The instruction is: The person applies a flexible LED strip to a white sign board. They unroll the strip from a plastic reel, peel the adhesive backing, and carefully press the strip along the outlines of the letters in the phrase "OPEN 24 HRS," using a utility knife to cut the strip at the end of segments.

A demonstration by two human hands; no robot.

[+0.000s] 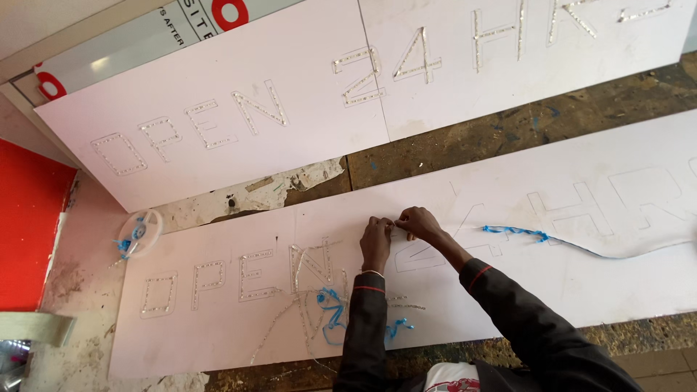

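Note:
A long white sign board (581, 276) lies on the bench in front of me, with outlined letters; the left ones are filled with small clear lights. My left hand (376, 239) and my right hand (420, 222) meet over the outlined numeral near the board's middle, fingertips pinched together on something small that I cannot make out. A string of small lights with blue wire (330, 312) trails across the board under my left forearm. Another blue-wired string (517, 231) runs off to the right.
A second white sign board (305, 65) with lit letter outlines lies farther back. A clear spool with blue wire (138, 232) sits at the left. A red panel (29, 225) lies at the left edge. Bare worn bench (508, 131) shows between the boards.

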